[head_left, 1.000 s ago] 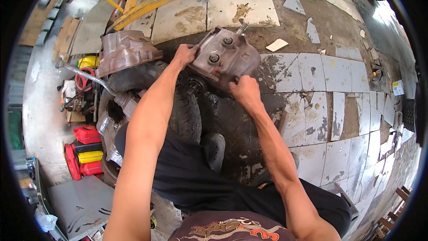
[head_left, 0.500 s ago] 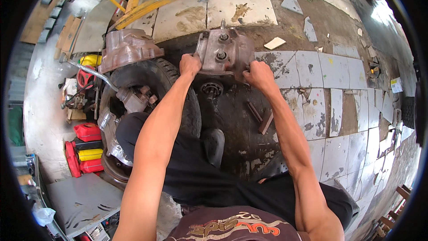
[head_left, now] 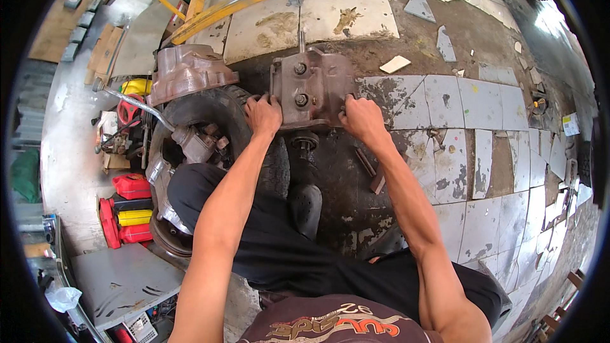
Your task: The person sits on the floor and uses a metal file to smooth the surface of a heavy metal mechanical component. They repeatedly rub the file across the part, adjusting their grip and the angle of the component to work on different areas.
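A brown metal gearbox [head_left: 321, 79] sits on the dark, oily floor in front of me, with two round studs on its upper face. One shaft sticks out at its far end, and a bearing-like shaft end [head_left: 304, 141] shows at the near end. Along the box's left edge, my left hand [head_left: 263, 116] grips with bent fingers. My right hand [head_left: 364, 118] is closed on the lower right edge. The fingertips of both hands are partly hidden against the casing.
Left of the gearbox, a bell-shaped housing [head_left: 187, 70] rests on a tire [head_left: 238, 111] that also holds a lever assembly [head_left: 197, 146]. Yellow stand legs [head_left: 229, 9] are beyond. Broken tiles [head_left: 445, 44] lie right; a reddish-brown block [head_left: 378, 182] lies near my right forearm.
The gearbox has shifted slightly left and turned a little, showing more of its far shaft. Both hands have moved with it, and the left hand's grip is now lower on its side.
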Motion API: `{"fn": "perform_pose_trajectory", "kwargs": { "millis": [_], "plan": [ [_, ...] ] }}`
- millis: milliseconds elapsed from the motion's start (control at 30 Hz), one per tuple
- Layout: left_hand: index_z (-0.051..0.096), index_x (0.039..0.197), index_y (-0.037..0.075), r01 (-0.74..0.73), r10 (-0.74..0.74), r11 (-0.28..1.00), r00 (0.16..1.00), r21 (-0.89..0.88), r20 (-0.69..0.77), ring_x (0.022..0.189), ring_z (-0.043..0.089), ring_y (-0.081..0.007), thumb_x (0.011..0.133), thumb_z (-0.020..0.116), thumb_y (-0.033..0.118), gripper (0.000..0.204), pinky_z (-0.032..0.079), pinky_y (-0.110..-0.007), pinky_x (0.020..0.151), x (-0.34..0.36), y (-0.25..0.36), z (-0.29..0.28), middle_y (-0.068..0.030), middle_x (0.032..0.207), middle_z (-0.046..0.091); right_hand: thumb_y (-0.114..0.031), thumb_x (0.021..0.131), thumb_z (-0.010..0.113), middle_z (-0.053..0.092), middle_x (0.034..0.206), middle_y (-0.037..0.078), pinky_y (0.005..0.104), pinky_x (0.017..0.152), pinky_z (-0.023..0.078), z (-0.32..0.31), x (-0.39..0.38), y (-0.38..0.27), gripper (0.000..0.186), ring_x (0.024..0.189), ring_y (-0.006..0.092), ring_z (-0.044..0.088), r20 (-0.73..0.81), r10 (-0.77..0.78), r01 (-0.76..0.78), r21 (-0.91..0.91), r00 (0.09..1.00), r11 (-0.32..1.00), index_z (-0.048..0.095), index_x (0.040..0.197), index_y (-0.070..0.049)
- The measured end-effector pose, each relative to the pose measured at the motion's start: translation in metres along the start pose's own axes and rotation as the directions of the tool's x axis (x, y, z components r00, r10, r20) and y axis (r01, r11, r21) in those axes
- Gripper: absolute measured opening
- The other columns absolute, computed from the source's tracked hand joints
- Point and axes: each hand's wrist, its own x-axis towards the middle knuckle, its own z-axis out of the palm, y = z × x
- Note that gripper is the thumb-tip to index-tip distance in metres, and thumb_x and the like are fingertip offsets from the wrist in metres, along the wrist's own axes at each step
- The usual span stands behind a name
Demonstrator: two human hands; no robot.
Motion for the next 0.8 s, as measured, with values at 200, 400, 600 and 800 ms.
{"fn": "perform_pose_trajectory", "kwargs": {
  "millis": [200, 400, 600, 800],
  "plan": [
    [0.054, 0.144, 0.01, -0.08, 0.081, 0.997, 0.995, 0.017, -0.059, 0.15, 0.027, -0.0316, 0.105, 0.044, 0.036, 0.047, 0.011, -0.059, 0.121, 0.001, -0.014, 0.003, -0.0111, 0.149, 0.05, -0.019, 0.08, 0.07, 0.07, 0.079, 0.026, 0.0505, 0.069, 0.058, -0.002, 0.01, -0.011, 0.026, 0.077, 0.0425, 0.071, 0.005, -0.041, 0.041, -0.027, 0.999, 0.999, 0.065, 0.09, 0.005],
    [0.055, 0.143, 0.008, -0.145, 0.145, 0.989, 0.988, 0.008, 0.055, 0.151, 0.025, -0.0298, 0.108, 0.033, 0.041, 0.052, 0.005, -0.056, 0.123, 0.013, -0.028, 0.001, -0.005, 0.151, 0.05, -0.018, 0.079, 0.07, 0.071, 0.081, 0.024, 0.049, 0.069, 0.059, -0.01, 0.031, -0.022, 0.025, 0.078, 0.0412, 0.072, 0.049, -0.121, 0.124, -0.062, 0.991, 0.99, 0.067, 0.09, 0.003],
    [0.054, 0.144, 0.009, -0.103, 0.105, 0.994, 0.993, -0.034, 0.054, 0.152, 0.025, -0.03, 0.108, 0.027, 0.047, 0.059, 0.002, -0.056, 0.123, 0.01, -0.037, 0.006, -0.014, 0.151, 0.049, -0.02, 0.079, 0.069, 0.071, 0.081, 0.023, 0.049, 0.07, 0.058, -0.012, 0.042, -0.025, 0.024, 0.08, 0.0404, 0.071, 0.097, -0.121, 0.129, -0.086, 0.988, 0.988, 0.067, 0.09, 0.001],
    [0.054, 0.145, 0.01, -0.029, 0.039, 0.991, 0.996, -0.127, 0.08, 0.15, 0.027, -0.0297, 0.107, 0.027, 0.052, 0.063, 0.005, -0.055, 0.123, 0.006, -0.026, 0.0, -0.0153, 0.151, 0.048, -0.034, 0.081, 0.073, 0.07, 0.085, 0.021, 0.0497, 0.078, 0.056, -0.014, 0.038, -0.01, 0.036, 0.087, 0.042, 0.069, 0.096, -0.048, 0.037, 0.112, 0.994, 0.993, 0.069, 0.102, -0.005]
  ]
}}
